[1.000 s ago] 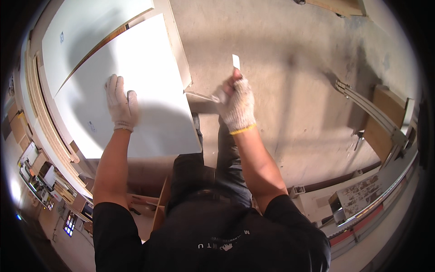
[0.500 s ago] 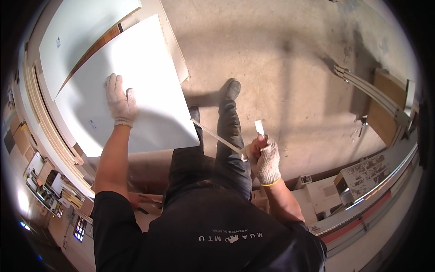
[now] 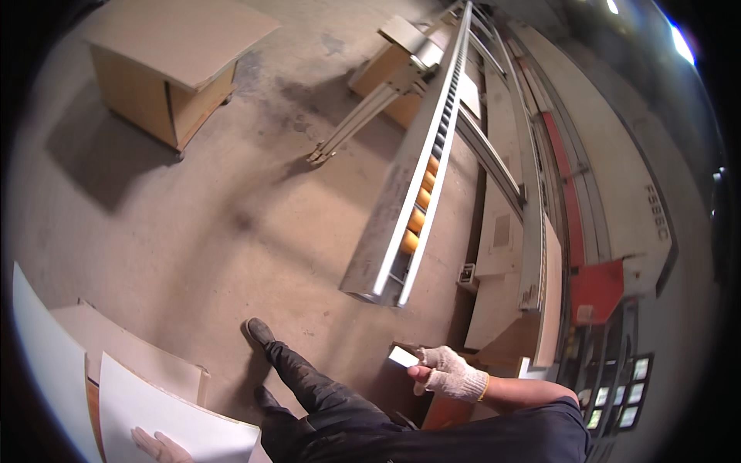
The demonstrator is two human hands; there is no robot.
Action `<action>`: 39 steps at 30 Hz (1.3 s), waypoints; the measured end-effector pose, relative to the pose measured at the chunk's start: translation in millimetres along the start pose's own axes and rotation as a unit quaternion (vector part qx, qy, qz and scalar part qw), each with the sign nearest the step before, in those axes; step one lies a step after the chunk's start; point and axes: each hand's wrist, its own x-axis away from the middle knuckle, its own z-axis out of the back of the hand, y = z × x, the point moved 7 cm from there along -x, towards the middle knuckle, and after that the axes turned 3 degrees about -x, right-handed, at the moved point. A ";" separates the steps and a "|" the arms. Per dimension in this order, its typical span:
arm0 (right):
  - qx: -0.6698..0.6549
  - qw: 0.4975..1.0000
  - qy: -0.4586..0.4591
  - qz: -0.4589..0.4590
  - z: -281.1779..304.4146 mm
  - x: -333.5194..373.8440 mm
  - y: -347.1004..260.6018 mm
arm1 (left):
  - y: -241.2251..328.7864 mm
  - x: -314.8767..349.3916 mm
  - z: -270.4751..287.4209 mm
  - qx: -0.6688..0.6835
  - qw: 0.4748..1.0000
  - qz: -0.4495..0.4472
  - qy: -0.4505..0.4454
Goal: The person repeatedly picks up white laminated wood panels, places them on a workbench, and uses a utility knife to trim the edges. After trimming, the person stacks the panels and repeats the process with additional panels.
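Note:
My left hand [image 3: 160,446], in a pale glove, lies on a white panel [image 3: 147,397] at the lower left, fingers stretched out. Most of that forearm falls outside the picture. My right hand [image 3: 451,376], in a knitted glove with bare fingertips, is closed on a small white rectangular slip [image 3: 403,356]. The slip sticks out to the left, past the thumb. A second white panel [image 3: 46,355] lies beside the first one.
A steel roller conveyor [image 3: 394,208] with dark and orange rollers runs away ahead of me. To its right stands a long machine [image 3: 571,185] with red parts. A board-topped wooden stack [image 3: 177,62] sits on the floor at the far left.
My view has swung to the right, bringing the conveyor and machine into sight. The left hand stays flat on the panel; the right still grips the slip. The thin strip hanging from it no longer shows.

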 end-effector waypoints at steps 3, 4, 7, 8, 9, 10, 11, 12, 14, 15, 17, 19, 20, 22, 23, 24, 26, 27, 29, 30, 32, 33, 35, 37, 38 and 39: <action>0.050 0.992 -0.016 0.117 4.4 16.3 17.2 | 3.1 3.2 -7.3 -0.140 0.989 -0.003 -0.042; 0.034 0.990 0.026 0.134 6.2 18.6 28.1 | 5.4 8.3 -14.5 -0.360 0.926 -0.092 -0.072; -0.035 0.995 0.064 0.071 -26.7 81.3 85.5 | -30.0 40.8 4.0 -0.185 0.979 -0.060 -0.068; -0.048 0.987 0.103 0.110 -39.4 96.4 97.9 | -42.3 46.2 5.1 -0.176 0.982 -0.019 -0.065; -0.041 0.979 0.144 0.136 -44.4 110.3 109.4 | -50.3 49.7 0.8 -0.167 0.984 0.022 -0.061; -0.052 0.975 0.163 0.141 -51.2 119.6 125.0 | -51.4 53.4 2.7 -0.184 0.981 0.012 -0.059; -0.050 0.964 0.215 0.148 -51.4 131.7 139.7 | -48.6 55.9 -2.9 -0.178 0.982 0.003 -0.056; -0.043 0.960 0.209 0.180 -60.9 141.0 151.6 | -45.0 57.5 -1.8 -0.172 0.984 -0.006 -0.053; 0.004 0.956 0.208 0.207 -81.2 163.3 177.7 | -35.0 58.8 2.0 -0.181 0.982 -0.015 -0.048; 0.034 0.952 0.205 0.226 -89.6 176.7 186.6 | -28.0 59.6 5.9 -0.188 0.980 -0.034 -0.048; 0.044 0.957 0.187 0.215 -102.1 205.4 204.8 | -21.8 60.3 16.8 -0.177 0.982 -0.045 -0.045; 0.045 0.947 0.211 0.238 -106.4 241.0 213.7 | -22.4 63.7 20.0 -0.176 0.981 -0.054 -0.054; 0.035 0.939 0.240 0.245 -108.5 260.2 219.8 | -24.5 65.8 15.7 -0.175 0.981 -0.056 -0.063; 0.043 0.920 0.295 0.256 -112.8 303.9 233.5 | -28.8 76.7 2.2 -0.181 0.978 -0.058 -0.081; 0.065 0.915 0.309 0.252 -110.4 325.5 241.2 | -31.6 86.6 -3.3 -0.188 0.976 -0.059 -0.090; 0.035 0.915 0.315 0.250 -101.0 339.9 254.2 | -23.2 97.8 -12.0 -0.180 0.976 -0.096 -0.081; -0.019 0.912 0.299 0.280 -75.5 370.5 277.5 | -15.2 124.8 -27.2 -0.165 0.973 -0.093 -0.133; -0.046 0.912 0.282 0.296 -56.0 378.7 292.7 | -3.5 139.7 -29.1 -0.209 0.962 -0.111 -0.139; -0.080 0.932 0.247 0.253 -19.8 389.5 340.3 | 16.3 169.0 -3.4 -0.208 0.965 -0.102 -0.122; -0.082 0.935 0.245 0.245 2.0 395.0 366.8 | 32.1 182.9 1.3 -0.146 0.976 -0.089 -0.135; -0.117 0.913 0.333 0.204 58.4 450.2 429.8 | 51.5 205.6 7.6 -0.205 0.962 -0.080 -0.162; -0.181 0.847 0.445 0.229 96.6 495.1 465.9 | 60.4 214.0 2.8 -0.243 0.948 -0.086 -0.189; -0.137 0.648 0.708 0.243 161.6 654.3 539.1 | 79.3 225.5 -8.6 -0.231 0.944 -0.128 -0.196; -0.334 0.324 0.856 0.223 184.5 795.0 646.0 | 93.3 230.6 -26.5 -0.246 0.942 -0.137 -0.183; -0.383 0.288 0.856 0.194 180.3 830.1 692.8 | 103.0 234.2 -37.4 -0.248 0.942 -0.140 -0.176; -0.445 0.186 0.868 0.120 161.7 855.1 741.6 | 110.9 240.8 -45.0 -0.229 0.942 -0.141 -0.202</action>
